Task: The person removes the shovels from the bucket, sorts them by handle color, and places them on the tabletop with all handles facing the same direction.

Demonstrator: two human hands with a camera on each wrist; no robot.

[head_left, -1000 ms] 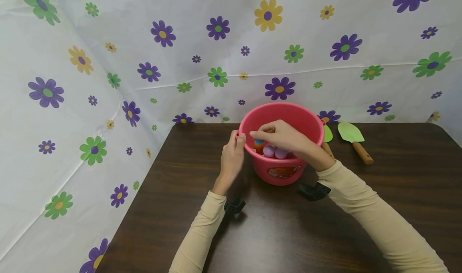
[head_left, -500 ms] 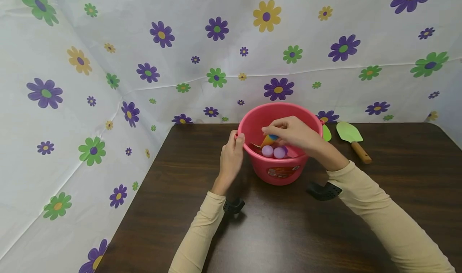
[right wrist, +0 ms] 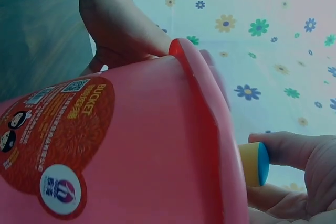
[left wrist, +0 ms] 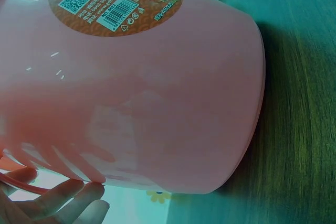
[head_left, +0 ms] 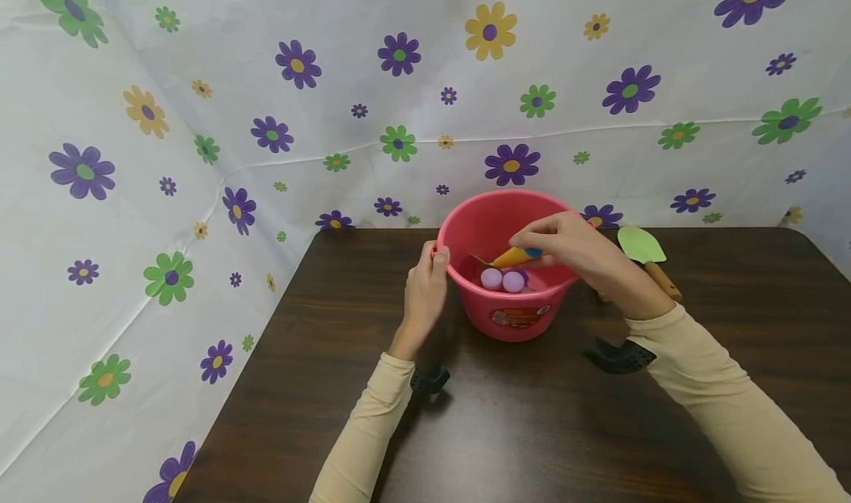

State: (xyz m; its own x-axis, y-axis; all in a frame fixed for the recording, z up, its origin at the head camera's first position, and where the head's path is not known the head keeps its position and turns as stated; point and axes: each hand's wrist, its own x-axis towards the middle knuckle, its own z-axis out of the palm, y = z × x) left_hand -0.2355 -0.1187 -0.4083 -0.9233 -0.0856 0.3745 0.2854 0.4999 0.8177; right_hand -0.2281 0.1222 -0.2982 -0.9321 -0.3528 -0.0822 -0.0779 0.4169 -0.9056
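A pink bucket (head_left: pixel 508 318) stands on the table, its orange label facing me. My left hand (head_left: pixel 425 292) grips its left rim, thumb over the edge; in the left wrist view its fingers (left wrist: pixel 79 198) lie against the outer wall. Over the bucket's right side, my right hand (head_left: pixel 565 248) pinches a tool with a tapered yellow handle (head_left: pixel 510 257) and a blue end. A thin metal part shows at the handle's left tip; the rest of the tool is hidden low in the bucket. Two lilac balls (head_left: pixel 502 280) lie inside beside it.
Right of the bucket, a trowel with a light green blade (head_left: pixel 641 244) and wooden handle lies on the dark wooden table (head_left: pixel 505 429). Another wooden handle is mostly hidden behind my right arm. A white flowered sheet (head_left: pixel 319 170) hangs behind the table.
My right hand has moved rightward inside the bucket with the yellow-handled tool, which now lies more slanted and shows more of its length. The left hand keeps its hold on the rim.
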